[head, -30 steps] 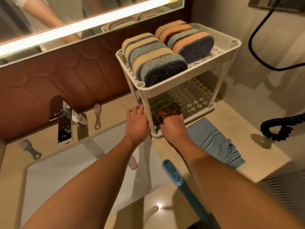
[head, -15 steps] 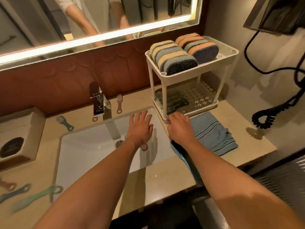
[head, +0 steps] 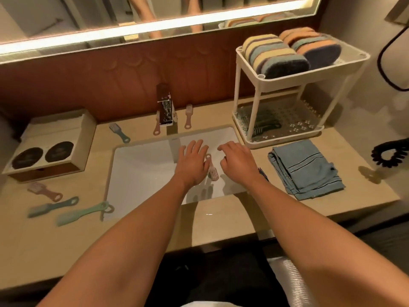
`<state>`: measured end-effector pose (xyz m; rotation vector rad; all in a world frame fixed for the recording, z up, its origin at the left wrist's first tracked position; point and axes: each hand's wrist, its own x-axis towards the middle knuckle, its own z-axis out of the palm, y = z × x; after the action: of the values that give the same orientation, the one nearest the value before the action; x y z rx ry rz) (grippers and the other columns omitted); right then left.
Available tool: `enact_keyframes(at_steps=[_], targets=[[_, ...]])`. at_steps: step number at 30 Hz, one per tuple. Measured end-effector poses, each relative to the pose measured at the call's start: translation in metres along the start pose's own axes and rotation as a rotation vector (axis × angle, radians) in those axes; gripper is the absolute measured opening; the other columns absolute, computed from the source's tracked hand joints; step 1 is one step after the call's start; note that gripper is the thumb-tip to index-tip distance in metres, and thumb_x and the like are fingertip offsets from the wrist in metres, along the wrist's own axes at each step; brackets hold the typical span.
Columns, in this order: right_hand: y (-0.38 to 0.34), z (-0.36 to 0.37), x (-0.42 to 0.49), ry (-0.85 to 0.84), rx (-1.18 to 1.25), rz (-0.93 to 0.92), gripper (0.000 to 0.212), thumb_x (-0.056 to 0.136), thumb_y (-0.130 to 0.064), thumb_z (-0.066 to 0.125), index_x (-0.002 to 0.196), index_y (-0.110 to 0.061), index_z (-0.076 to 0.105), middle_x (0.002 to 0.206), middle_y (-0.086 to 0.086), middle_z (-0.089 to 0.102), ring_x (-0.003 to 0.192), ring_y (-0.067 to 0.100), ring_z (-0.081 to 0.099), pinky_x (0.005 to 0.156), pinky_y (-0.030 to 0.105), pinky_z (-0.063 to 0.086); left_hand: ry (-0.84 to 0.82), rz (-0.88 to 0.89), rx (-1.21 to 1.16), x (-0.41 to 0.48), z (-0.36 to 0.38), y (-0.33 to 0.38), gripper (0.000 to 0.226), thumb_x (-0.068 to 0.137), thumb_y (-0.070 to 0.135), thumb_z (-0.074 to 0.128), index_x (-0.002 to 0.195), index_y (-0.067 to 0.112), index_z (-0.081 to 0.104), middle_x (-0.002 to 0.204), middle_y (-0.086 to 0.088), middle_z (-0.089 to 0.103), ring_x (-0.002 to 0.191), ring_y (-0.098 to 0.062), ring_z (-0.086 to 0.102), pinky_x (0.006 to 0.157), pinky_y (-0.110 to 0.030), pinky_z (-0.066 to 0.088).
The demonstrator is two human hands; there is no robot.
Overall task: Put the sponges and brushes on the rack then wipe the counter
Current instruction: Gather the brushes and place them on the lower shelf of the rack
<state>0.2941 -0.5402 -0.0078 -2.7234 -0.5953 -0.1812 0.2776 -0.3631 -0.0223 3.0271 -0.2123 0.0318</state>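
The white two-tier rack (head: 252,111) stands at the counter's back right. Several sponges (head: 281,56) fill its top shelf and dark green brushes (head: 264,126) lie on the lower shelf. Both hands hover over the sink (head: 141,165) with nothing in them. My left hand (head: 192,162) has its fingers spread; my right hand (head: 238,160) has its fingers loosely bent. A pink brush (head: 211,168) lies in the basin between them. A blue brush (head: 263,173) peeks out beside my right wrist. Several more brushes lie around: pink ones (head: 188,116) by the faucet, a green one (head: 118,132) behind the sink, and others at the left front (head: 81,212).
A folded blue cloth (head: 307,169) lies on the counter in front of the rack. The faucet (head: 164,107) stands behind the sink. A box with two dark round pads (head: 46,149) sits at the left. A black coiled cord (head: 389,154) hangs at the right edge.
Both hands have drawn back from the rack's lower shelf, leaving the dark green brush there, and now hover over the sink. The view has pulled back and swung left.
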Motion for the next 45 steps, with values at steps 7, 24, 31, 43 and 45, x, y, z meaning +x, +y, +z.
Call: enact_keyframes(at_steps=[7, 24, 31, 43, 45], targets=[[-0.01, 0.03, 0.014, -0.061, 0.009, -0.023, 0.039, 0.096, -0.018, 0.05, 0.135, -0.017, 0.057, 0.131, 0.005, 0.058, 0.117, 0.027, 0.053, 0.101, 0.041, 0.038, -0.017, -0.012, -0.039, -0.002, 0.026, -0.037, 0.053, 0.106, 0.038, 0.039, 0.155, 0.017, 0.033, 0.167, -0.007, 0.021, 0.154, -0.029, 0.015, 0.122, -0.048, 0.013], [0.018, 0.14, 0.047, -0.308, -0.17, -0.164, 0.026, 0.096, -0.016, 0.062, 0.122, -0.014, 0.062, 0.138, 0.017, 0.054, 0.095, 0.031, 0.057, 0.074, 0.042, 0.047, -0.175, 0.067, 0.0, 0.033, 0.113, -0.102, 0.051, 0.103, 0.032, 0.047, 0.152, 0.017, 0.04, 0.164, -0.005, 0.029, 0.148, -0.027, 0.029, 0.119, -0.045, 0.02], [0.036, 0.17, 0.05, -0.32, -0.172, -0.241, 0.009, 0.082, -0.01, 0.071, 0.091, -0.009, 0.069, 0.127, 0.023, 0.06, 0.084, 0.034, 0.058, 0.066, 0.038, 0.046, -0.16, 0.121, -0.018, 0.067, 0.142, -0.105, 0.039, 0.104, 0.016, 0.043, 0.142, 0.014, 0.051, 0.157, -0.006, 0.04, 0.144, -0.027, 0.034, 0.11, -0.045, 0.03], [0.039, 0.174, 0.061, -0.439, -0.109, -0.134, 0.039, 0.077, -0.019, 0.074, 0.112, -0.007, 0.06, 0.123, 0.024, 0.053, 0.089, 0.034, 0.054, 0.079, 0.043, 0.049, -0.165, 0.091, 0.022, 0.095, 0.154, -0.094, 0.029, 0.089, 0.0, 0.064, 0.114, 0.013, 0.058, 0.117, -0.008, 0.056, 0.106, -0.028, 0.049, 0.087, -0.037, 0.043], [0.037, 0.171, 0.06, -0.446, -0.14, -0.135, 0.04, 0.08, -0.025, 0.072, 0.114, -0.009, 0.06, 0.13, 0.023, 0.05, 0.088, 0.031, 0.054, 0.08, 0.042, 0.049, -0.202, 0.092, 0.071, 0.094, 0.151, -0.097, 0.026, 0.092, 0.004, 0.062, 0.116, 0.012, 0.061, 0.119, -0.009, 0.055, 0.11, -0.029, 0.049, 0.091, -0.038, 0.043]])
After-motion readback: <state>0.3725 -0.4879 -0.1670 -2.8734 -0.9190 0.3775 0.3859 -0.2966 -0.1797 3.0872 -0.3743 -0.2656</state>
